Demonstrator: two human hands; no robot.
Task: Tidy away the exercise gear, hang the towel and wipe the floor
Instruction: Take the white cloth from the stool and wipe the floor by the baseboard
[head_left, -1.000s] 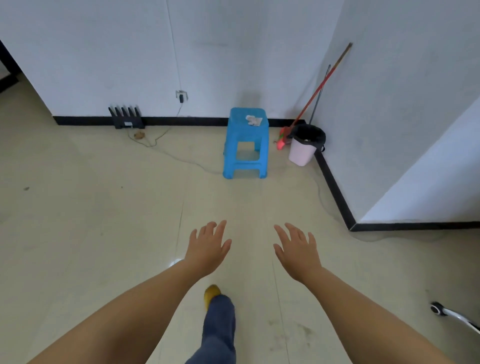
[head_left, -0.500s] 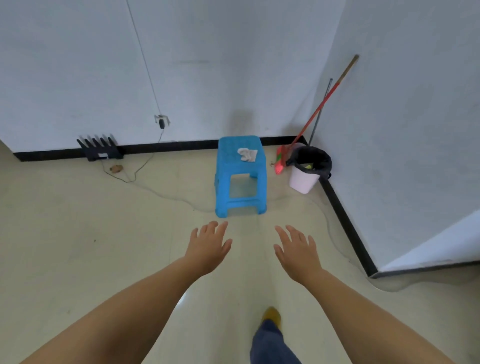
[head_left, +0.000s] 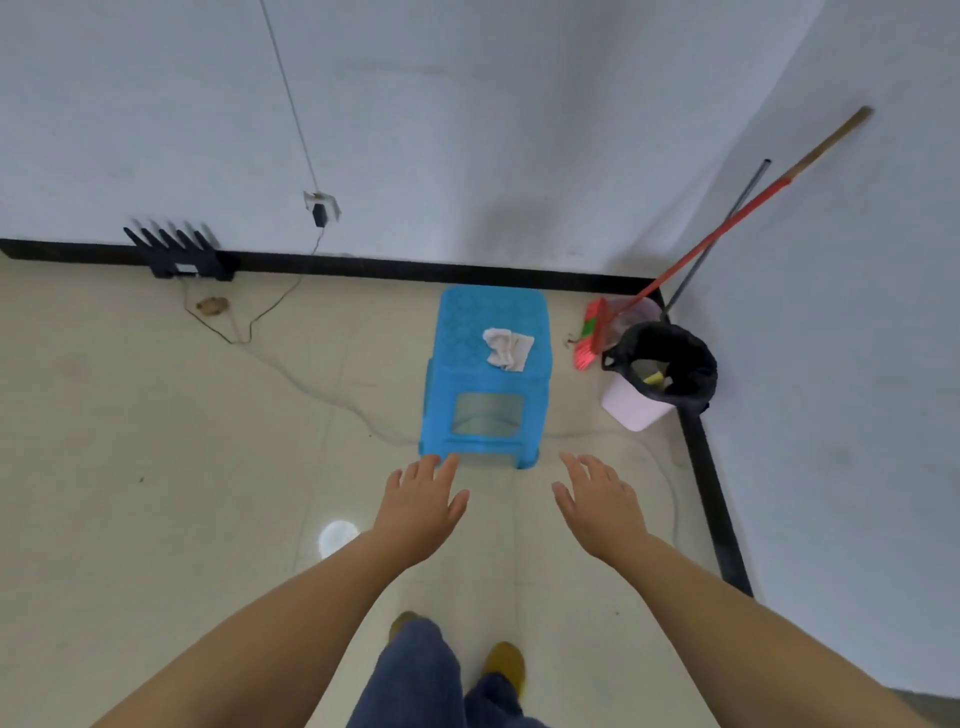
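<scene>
We hold both hands out flat, palms down, fingers spread, gripping nothing: left hand (head_left: 422, 506), right hand (head_left: 597, 501). Just ahead of the fingertips stands a blue stool (head_left: 488, 379), and a crumpled white cloth (head_left: 508, 349) lies on its seat, toward our right hand's side. Beyond the right hand, in the corner, a lined bin (head_left: 655, 374) stands with a broom (head_left: 691, 249) leaning behind it. Beyond the left hand, a black router (head_left: 179, 254) sits by the wall.

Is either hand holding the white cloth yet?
No: the cloth lies on the blue stool, while the left hand and right hand are open and empty.
</scene>
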